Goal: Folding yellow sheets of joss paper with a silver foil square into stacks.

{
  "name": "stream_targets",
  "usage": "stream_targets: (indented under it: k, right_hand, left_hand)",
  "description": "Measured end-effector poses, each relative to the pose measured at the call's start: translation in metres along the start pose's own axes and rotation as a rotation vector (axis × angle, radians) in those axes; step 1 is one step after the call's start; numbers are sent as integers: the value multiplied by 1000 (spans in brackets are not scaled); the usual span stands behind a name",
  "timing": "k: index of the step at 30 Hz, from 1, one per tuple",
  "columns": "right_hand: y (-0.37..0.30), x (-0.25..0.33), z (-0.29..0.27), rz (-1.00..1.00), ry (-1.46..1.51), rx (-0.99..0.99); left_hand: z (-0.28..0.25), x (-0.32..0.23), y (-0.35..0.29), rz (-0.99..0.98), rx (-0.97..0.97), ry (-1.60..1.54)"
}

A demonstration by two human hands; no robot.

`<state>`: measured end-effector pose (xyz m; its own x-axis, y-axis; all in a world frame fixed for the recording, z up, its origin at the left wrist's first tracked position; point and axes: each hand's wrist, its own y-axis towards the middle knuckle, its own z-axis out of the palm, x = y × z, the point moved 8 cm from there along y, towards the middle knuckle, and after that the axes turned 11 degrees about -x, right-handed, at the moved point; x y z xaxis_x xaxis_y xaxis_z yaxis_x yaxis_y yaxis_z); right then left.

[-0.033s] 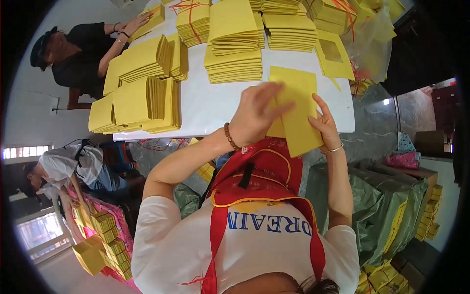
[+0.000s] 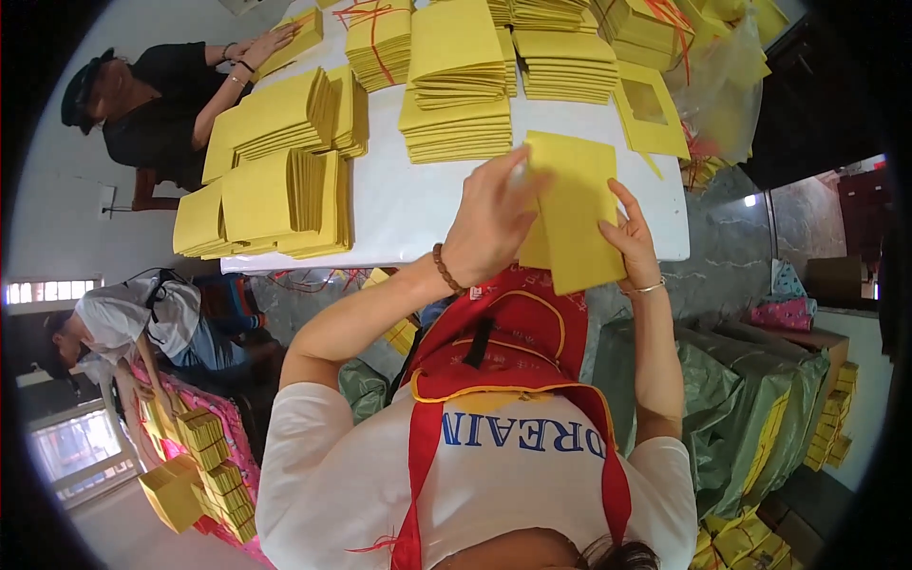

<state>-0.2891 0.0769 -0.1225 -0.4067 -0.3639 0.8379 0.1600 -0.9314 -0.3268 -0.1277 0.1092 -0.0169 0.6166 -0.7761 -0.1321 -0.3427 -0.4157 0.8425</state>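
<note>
Head view. The yellow paper piece is at the near edge of the white counter, its lower end reaching past that edge, in front of the red apron. Long axis: roughly away from the wearer, far end leaning slightly left; 1 short edge faces the stacks, the other the apron. Appearance: plain, matte, flat, oblong, straight-edged; the near face shows no window. More yellow paper shows under its left side; cannot tell whether it is the same piece.

Right hand: fingers pinch the right long edge, thumb on the near face, index extended upward along the edge. Left hand: at the left long edge, fingers motion-blurred; cannot tell whether they are spread or pressed together, nor whether they touch the paper.

Surroundings: folded yellow stack beyond the left hand; yellow piece with a rectangular window farther right, near the counter's right edge.
</note>
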Motion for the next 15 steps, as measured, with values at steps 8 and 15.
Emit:
stream_targets:
  k: [8, 15]
  right_hand:
    - [21, 15, 42, -429, -233, -83]
    - [18, 40, 69, -518, -290, -104]
  left_hand:
    - [2, 61, -59, -1288, -359, -912]
    - [19, 70, -48, -1417, -224, -1194]
